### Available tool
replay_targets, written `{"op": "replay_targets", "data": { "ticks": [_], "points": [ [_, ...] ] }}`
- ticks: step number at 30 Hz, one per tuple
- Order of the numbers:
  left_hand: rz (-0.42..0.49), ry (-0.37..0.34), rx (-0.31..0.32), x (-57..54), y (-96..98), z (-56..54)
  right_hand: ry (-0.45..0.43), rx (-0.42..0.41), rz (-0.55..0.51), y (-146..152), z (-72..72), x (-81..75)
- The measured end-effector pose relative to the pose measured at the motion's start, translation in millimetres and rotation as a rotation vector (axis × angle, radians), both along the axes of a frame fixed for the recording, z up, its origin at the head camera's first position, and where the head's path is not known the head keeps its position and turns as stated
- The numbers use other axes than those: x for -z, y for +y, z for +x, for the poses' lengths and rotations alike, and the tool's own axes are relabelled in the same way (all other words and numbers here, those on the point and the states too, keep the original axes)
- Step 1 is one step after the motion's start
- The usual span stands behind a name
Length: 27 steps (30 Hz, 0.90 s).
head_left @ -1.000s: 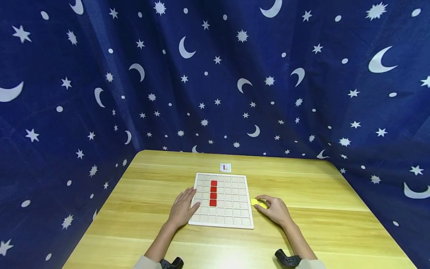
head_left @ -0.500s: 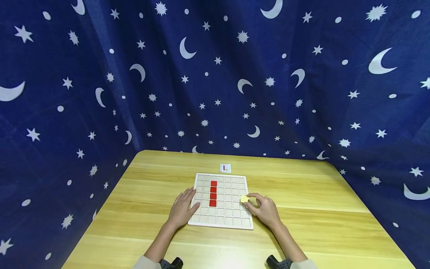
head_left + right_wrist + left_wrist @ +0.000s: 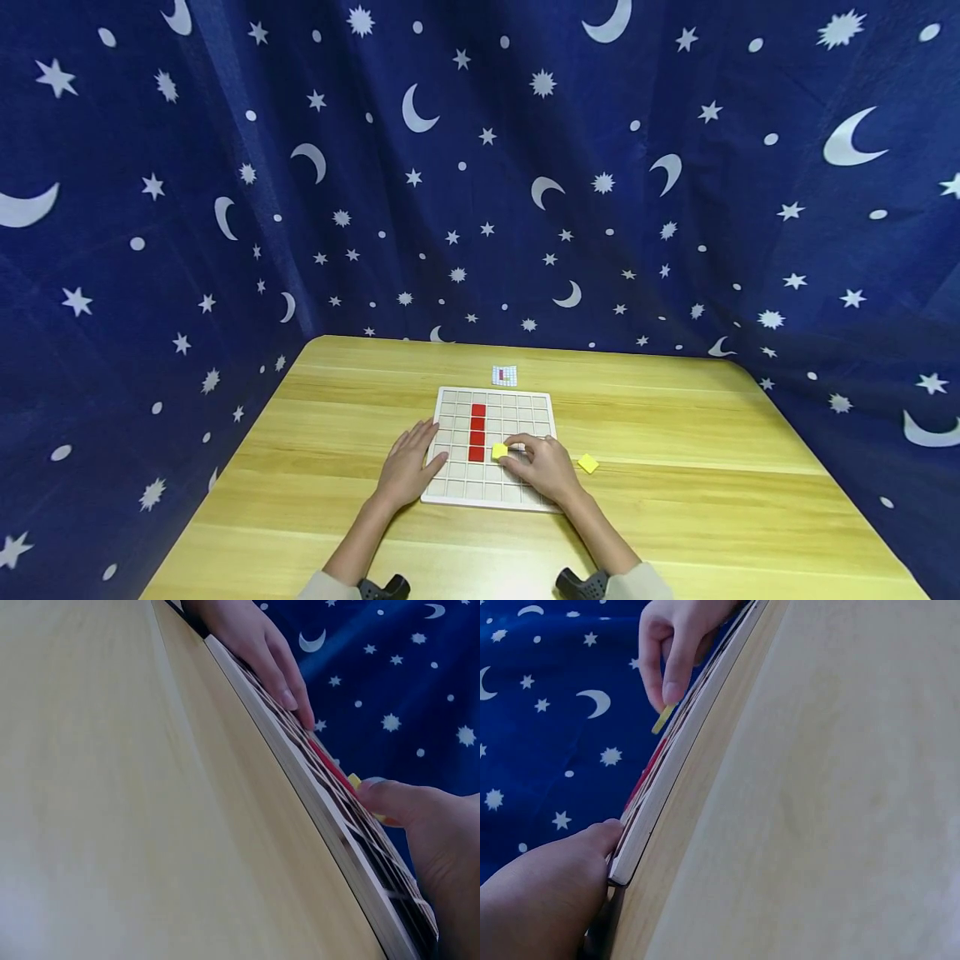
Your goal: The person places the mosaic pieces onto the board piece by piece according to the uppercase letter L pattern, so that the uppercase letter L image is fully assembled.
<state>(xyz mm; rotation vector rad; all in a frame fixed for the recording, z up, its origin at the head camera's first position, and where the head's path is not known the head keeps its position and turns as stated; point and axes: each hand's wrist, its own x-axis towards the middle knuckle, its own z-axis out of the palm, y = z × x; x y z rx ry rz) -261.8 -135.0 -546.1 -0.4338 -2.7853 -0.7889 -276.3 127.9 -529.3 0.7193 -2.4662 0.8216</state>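
A white grid board (image 3: 517, 412) lies on the wooden table, with several red square tiles (image 3: 477, 437) in one column of its cells. Over the board, my right hand (image 3: 546, 468) pinches a yellow square tile (image 3: 499, 452) between thumb and fingertips, just right of the lowest red tile. The left wrist view shows this yellow tile (image 3: 662, 720) tilted, slightly above the board. My left hand (image 3: 408, 468) rests on the board's left edge, fingers extended and thumb on the surface. Another yellow tile (image 3: 588, 463) lies on the table, right of the board.
Behind the board sits a small card (image 3: 505, 376) printed with a grid and coloured marks. A dark blue curtain (image 3: 480, 183) with moons and stars surrounds the table (image 3: 675, 517). Each wrist wears a black device, such as the right one (image 3: 581, 585).
My right hand has picked up one yellow tile from beside the board and carried it left, over the grid. The other yellow tile is now uncovered on the table. My left hand stays put.
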Motion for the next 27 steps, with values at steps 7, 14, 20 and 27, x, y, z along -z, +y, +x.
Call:
{"op": "replay_targets", "data": {
  "ticks": [7, 14, 20, 27],
  "points": [
    [-0.008, 0.001, -0.001, 1.0, -0.3, -1.1, -0.052, 0.009, 0.036, -10.2, 1.0, -2.9],
    [-0.010, 0.002, -0.001, 1.6, -0.3, -2.0, -0.068, 0.013, 0.042, -11.2, 1.4, -2.8],
    [-0.014, 0.006, 0.002, 1.6, 0.2, -1.4, -0.060, -0.015, 0.019, -9.4, 1.1, -0.1],
    [-0.011, 0.000, 0.000, 2.3, -0.1, -0.6, -0.029, -0.037, 0.019, -4.6, 3.2, -0.3]
  ]
}}
